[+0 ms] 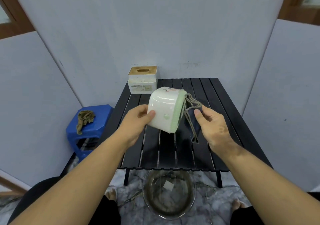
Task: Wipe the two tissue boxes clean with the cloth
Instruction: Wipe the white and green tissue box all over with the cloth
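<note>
Left hand: the left hand point(138, 120) grips the white and green tissue box point(164, 111), thumb on its near face, holding it tilted above the black slatted table point(173, 152).
Right hand: the right hand point(213, 129) pinches a dark blue cloth point(193, 120) with a grey trim, just beside the box's green end.
Second box: a white tissue box with a wooden lid point(142, 79) stands at the table's far left corner.
Stool: a blue plastic stool point(90, 129) left of the table carries a crumpled olive rag point(84, 119).
Floor: a glass bowl point(168, 193) sits below the table's near edge.

Box point(142, 79) at table's point(204, 93) far-left (stool point(91, 120) beside).
</note>
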A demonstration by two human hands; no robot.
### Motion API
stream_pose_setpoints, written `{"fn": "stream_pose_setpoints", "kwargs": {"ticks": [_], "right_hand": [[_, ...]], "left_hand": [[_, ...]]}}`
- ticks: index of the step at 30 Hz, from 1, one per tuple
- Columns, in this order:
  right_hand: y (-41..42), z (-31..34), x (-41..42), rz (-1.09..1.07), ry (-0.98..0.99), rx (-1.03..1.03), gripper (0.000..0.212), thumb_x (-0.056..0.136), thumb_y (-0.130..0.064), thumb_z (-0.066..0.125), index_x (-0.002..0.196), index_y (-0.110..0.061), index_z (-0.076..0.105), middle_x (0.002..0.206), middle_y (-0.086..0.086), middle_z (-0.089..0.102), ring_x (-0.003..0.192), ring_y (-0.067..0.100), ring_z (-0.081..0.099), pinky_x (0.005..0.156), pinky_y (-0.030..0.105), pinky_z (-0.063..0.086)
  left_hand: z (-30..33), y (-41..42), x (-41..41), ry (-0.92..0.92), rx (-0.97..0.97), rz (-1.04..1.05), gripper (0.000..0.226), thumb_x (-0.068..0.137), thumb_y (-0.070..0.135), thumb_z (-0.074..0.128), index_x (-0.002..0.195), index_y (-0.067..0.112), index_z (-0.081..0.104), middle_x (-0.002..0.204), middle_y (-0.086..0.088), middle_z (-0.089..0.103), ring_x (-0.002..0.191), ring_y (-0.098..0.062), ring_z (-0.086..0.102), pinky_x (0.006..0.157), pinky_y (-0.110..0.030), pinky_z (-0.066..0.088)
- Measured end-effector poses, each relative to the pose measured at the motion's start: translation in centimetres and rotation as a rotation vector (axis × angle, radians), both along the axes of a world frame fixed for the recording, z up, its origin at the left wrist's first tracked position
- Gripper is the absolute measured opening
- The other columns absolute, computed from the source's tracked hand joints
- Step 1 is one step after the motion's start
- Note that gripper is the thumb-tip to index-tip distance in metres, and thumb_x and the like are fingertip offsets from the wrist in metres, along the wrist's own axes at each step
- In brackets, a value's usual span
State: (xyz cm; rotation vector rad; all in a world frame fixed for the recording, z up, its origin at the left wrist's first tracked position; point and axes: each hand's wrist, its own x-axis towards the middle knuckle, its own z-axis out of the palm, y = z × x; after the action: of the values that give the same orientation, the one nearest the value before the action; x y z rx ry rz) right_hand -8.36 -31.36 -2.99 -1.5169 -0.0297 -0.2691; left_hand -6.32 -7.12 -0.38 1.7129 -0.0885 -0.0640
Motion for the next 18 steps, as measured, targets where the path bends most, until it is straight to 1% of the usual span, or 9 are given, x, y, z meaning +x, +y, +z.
{"fn": "stream_pose_setpoints", "kwargs": {"ticks": [2, 3, 5, 8, 10, 12, 15, 17, 18], "right_hand": [[0.7, 0.6, -0.7, 0.027, -0.067, -0.053, 0.031, 0.100, -0.012, 0.058, 0.128, -0.019, 0.067, 0.112, -0.007, 0.075, 0.108, 0.011, 0.068, 0.103, 0.037, 0.050], [1.2, 0.6, -1.0, 0.033, -0.096, -0.076, 0.034, 0.099, -0.009, 0.058, 0.132, -0.017, 0.064, 0.117, -0.008, 0.073, 0.114, 0.008, 0.066, 0.104, 0.031, 0.049], [1.9, 0.3, -1.5, 0.040, -0.134, -0.126, 0.040, 0.097, -0.005, 0.060, 0.136, -0.016, 0.060, 0.129, -0.005, 0.067, 0.123, 0.006, 0.060, 0.108, 0.028, 0.046], [2.6, -0.9, -1.7, 0.049, -0.148, -0.169, 0.043, 0.095, -0.003, 0.062, 0.135, -0.019, 0.060, 0.136, -0.002, 0.063, 0.128, 0.007, 0.057, 0.110, 0.031, 0.045], [2.9, -1.5, -1.8, 0.045, -0.141, -0.179, 0.043, 0.095, -0.002, 0.062, 0.135, -0.018, 0.060, 0.134, -0.003, 0.064, 0.127, 0.006, 0.058, 0.109, 0.030, 0.046], [3.0, -1.9, -1.8, 0.044, -0.147, -0.185, 0.043, 0.095, -0.002, 0.062, 0.135, -0.017, 0.060, 0.132, -0.004, 0.065, 0.125, 0.006, 0.058, 0.107, 0.028, 0.046], [3.4, -2.3, -1.6, 0.052, -0.149, -0.189, 0.044, 0.094, -0.002, 0.063, 0.134, -0.019, 0.060, 0.133, -0.003, 0.064, 0.127, 0.007, 0.058, 0.108, 0.031, 0.046], [3.8, -2.6, -1.5, 0.062, -0.164, -0.187, 0.045, 0.093, -0.001, 0.064, 0.131, -0.027, 0.061, 0.135, -0.002, 0.063, 0.129, 0.009, 0.057, 0.110, 0.036, 0.046], [4.1, -2.7, -1.5, 0.067, -0.170, -0.184, 0.046, 0.093, -0.001, 0.065, 0.129, -0.030, 0.061, 0.136, -0.002, 0.062, 0.129, 0.010, 0.056, 0.110, 0.038, 0.045]], "left_hand": [[-1.0, 0.0, -0.4, 0.048, -0.203, -0.048, 0.023, 0.104, 0.012, 0.056, 0.123, 0.011, 0.068, 0.124, -0.008, 0.074, 0.122, -0.026, 0.066, 0.103, -0.040, 0.053], [-1.6, -0.1, -0.6, 0.057, -0.252, -0.057, 0.024, 0.104, 0.010, 0.055, 0.124, 0.010, 0.067, 0.125, -0.009, 0.073, 0.121, -0.026, 0.066, 0.099, -0.037, 0.054], [-2.3, -0.1, -0.7, 0.042, -0.262, -0.044, 0.026, 0.102, 0.003, 0.056, 0.127, 0.010, 0.061, 0.121, -0.008, 0.074, 0.118, -0.026, 0.066, 0.092, -0.034, 0.055], [-2.8, 0.4, -0.6, -0.007, -0.149, -0.053, 0.049, 0.098, -0.007, 0.058, 0.132, 0.026, 0.049, 0.114, -0.010, 0.076, 0.109, -0.023, 0.070, 0.089, -0.035, 0.057], [-2.7, 0.8, -0.6, -0.053, -0.048, -0.071, 0.064, 0.095, -0.010, 0.061, 0.135, 0.038, 0.047, 0.120, -0.011, 0.071, 0.108, -0.021, 0.071, 0.088, -0.033, 0.059], [-2.4, 1.1, -0.6, -0.094, 0.020, -0.056, 0.071, 0.093, -0.010, 0.063, 0.137, 0.043, 0.048, 0.128, -0.006, 0.063, 0.107, -0.021, 0.072, 0.088, -0.032, 0.058], [-2.2, 1.6, -0.3, -0.153, 0.101, -0.058, 0.082, 0.091, -0.008, 0.067, 0.141, 0.053, 0.045, 0.133, 0.007, 0.060, 0.107, -0.019, 0.071, 0.094, -0.037, 0.059], [-1.9, 2.0, -0.3, -0.206, 0.244, -0.090, 0.091, 0.090, -0.003, 0.069, 0.143, 0.064, 0.038, 0.139, 0.016, 0.054, 0.113, -0.015, 0.067, 0.096, -0.034, 0.057], [-1.8, 2.2, -0.3, -0.241, 0.344, -0.109, 0.092, 0.090, 0.000, 0.070, 0.145, 0.066, 0.035, 0.140, 0.015, 0.051, 0.116, -0.014, 0.063, 0.099, -0.033, 0.055]]}}
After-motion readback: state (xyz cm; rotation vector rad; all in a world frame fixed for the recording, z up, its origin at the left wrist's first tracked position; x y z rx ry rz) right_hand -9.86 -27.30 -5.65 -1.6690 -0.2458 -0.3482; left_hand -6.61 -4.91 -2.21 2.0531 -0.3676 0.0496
